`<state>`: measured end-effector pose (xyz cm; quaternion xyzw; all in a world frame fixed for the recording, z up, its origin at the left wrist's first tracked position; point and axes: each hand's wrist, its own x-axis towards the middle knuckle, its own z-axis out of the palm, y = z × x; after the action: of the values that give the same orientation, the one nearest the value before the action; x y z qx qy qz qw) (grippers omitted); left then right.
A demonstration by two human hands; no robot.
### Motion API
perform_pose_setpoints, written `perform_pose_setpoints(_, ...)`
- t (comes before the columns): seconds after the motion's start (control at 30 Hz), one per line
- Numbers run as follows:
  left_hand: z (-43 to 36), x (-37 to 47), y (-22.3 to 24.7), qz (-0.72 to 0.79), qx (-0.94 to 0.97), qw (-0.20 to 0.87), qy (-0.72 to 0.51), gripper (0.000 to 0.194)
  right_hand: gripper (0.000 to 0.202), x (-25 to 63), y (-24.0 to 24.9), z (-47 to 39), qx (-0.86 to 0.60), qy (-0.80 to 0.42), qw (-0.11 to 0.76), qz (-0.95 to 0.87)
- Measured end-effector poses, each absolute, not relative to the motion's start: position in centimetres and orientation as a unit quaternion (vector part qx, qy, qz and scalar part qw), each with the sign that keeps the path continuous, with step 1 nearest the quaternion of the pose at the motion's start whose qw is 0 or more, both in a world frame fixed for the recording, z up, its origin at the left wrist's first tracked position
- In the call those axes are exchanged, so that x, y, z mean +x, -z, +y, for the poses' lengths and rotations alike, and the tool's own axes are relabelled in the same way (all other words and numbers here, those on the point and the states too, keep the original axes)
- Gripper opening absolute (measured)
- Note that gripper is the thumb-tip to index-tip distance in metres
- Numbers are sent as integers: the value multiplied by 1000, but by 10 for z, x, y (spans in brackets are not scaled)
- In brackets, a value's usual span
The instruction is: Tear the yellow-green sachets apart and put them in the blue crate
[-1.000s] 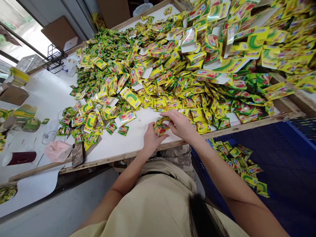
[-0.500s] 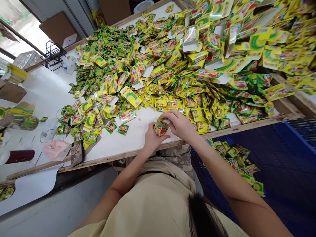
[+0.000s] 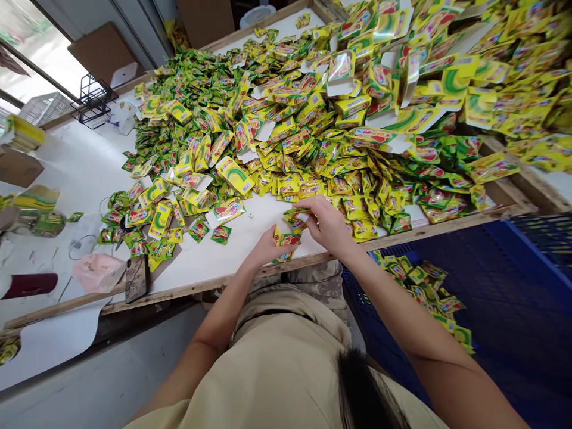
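My left hand point(image 3: 267, 247) is closed round a small yellow-and-green carton point(image 3: 286, 238) with red print, held over the front edge of the table. Just above and to the right, my right hand point(image 3: 325, 223) pinches a yellow-green sachet point(image 3: 295, 218) at the carton's upper end. How far the sachet sits inside the carton I cannot tell. Beyond my hands a large heap of sachets point(image 3: 319, 189) and cartons spreads over the white table point(image 3: 257, 223). Two loose green sachets point(image 3: 220, 234) lie left of my hands.
A phone point(image 3: 136, 278), a pink plastic bag point(image 3: 98, 272) and a dark red cylinder point(image 3: 31, 285) lie on the left. A wooden rim point(image 3: 214, 286) edges the table. Below right stands a blue crate point(image 3: 500, 286) with several filled packs point(image 3: 424, 286) in it.
My left hand has moved slightly down and left with the carton, turning it. My right hand has come slightly apart from it, and a sachet now shows in its fingers.
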<state>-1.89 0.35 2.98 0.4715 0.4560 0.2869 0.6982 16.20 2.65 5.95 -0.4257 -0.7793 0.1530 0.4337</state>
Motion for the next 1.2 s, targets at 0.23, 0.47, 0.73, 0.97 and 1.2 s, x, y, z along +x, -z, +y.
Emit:
perform_pose_setpoints(0.23,1,-13,-27,440,458,721,-277,54,26,164,-58,21,-409,-123,457,-780)
perform_pose_setpoints(0.47,4,-11,-22,453,468,711,-264,49,29,165,-57,20,-371,-159,426,-810)
perform_pose_setpoints(0.73,3,-12,-17,446,476,708,-270,44,29,176,-61,31,-357,-228,342,-839)
perform_pose_setpoints(0.97,3,-13,-18,460,472,704,-263,46,34,183,-81,39,-338,-241,311,-855)
perform_pose_setpoints(1.2,2,-13,-18,457,475,707,-257,45,42,172,-82,40,-357,-236,273,-862)
